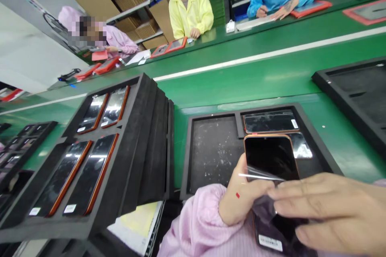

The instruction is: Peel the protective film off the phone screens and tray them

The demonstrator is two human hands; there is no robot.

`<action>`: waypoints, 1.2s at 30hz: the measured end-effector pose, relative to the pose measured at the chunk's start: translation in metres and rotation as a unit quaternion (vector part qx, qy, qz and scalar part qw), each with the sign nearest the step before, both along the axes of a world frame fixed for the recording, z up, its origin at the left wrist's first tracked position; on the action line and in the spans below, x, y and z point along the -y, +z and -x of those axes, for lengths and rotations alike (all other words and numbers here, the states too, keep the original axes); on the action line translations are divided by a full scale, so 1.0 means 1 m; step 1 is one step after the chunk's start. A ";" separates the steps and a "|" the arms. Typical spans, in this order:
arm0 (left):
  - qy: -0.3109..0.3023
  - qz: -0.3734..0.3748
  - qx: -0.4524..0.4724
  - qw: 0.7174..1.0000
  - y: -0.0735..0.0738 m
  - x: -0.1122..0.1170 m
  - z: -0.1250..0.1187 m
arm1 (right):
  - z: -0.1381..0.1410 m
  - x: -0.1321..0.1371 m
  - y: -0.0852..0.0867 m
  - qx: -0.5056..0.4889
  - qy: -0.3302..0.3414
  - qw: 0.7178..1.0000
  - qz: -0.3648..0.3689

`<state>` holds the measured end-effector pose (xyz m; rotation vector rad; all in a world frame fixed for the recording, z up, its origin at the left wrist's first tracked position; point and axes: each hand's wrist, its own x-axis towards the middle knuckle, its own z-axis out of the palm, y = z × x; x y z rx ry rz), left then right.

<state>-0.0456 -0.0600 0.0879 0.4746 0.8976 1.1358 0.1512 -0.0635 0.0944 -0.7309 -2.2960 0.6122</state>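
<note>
My left hand point(238, 198) is wrapped round an orange-edged smartphone point(268, 152), its dark screen facing up. A white barcode label sits at the phone's lower end. Over the screen, a clear film point(256, 174) is partly lifted and bent, with a bright glint along its fold. My right hand point(328, 207) reaches across the phone from the right, its fingertips closed at the film beside my left thumb; its own thumb is hidden. A small red mark shows on my left hand. Just behind lies a black foam tray point(211, 116) with two phones in its right compartment point(271, 121).
On the left stands a stack of black foam trays point(144, 140), several phones in the top one. Another black tray point(334, 88) lies at right on the green bench point(235, 76). Several co-workers sit across it, near red-framed devices point(176, 44).
</note>
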 end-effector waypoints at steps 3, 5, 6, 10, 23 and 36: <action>0.032 0.017 -0.013 0.999 0.005 -0.005 -0.003 | 0.000 -0.021 0.010 0.017 0.005 1.000 0.015; 0.051 0.030 -0.010 0.998 0.006 -0.007 -0.005 | 0.005 -0.046 0.020 0.048 0.031 0.998 0.010; 0.057 0.032 0.001 0.998 0.006 -0.008 -0.006 | 0.008 -0.060 0.025 0.065 0.060 0.996 -0.008; 0.067 0.026 0.053 0.996 0.005 -0.007 -0.008 | 0.019 -0.101 0.034 0.081 0.179 0.970 -0.143; 0.087 0.068 0.076 0.991 0.007 -0.009 -0.011 | 0.041 -0.097 0.026 0.035 -0.059 0.996 -0.048; 0.191 0.068 0.042 0.978 -0.019 -0.005 0.006 | 0.036 -0.088 0.013 -0.059 -0.105 0.870 0.478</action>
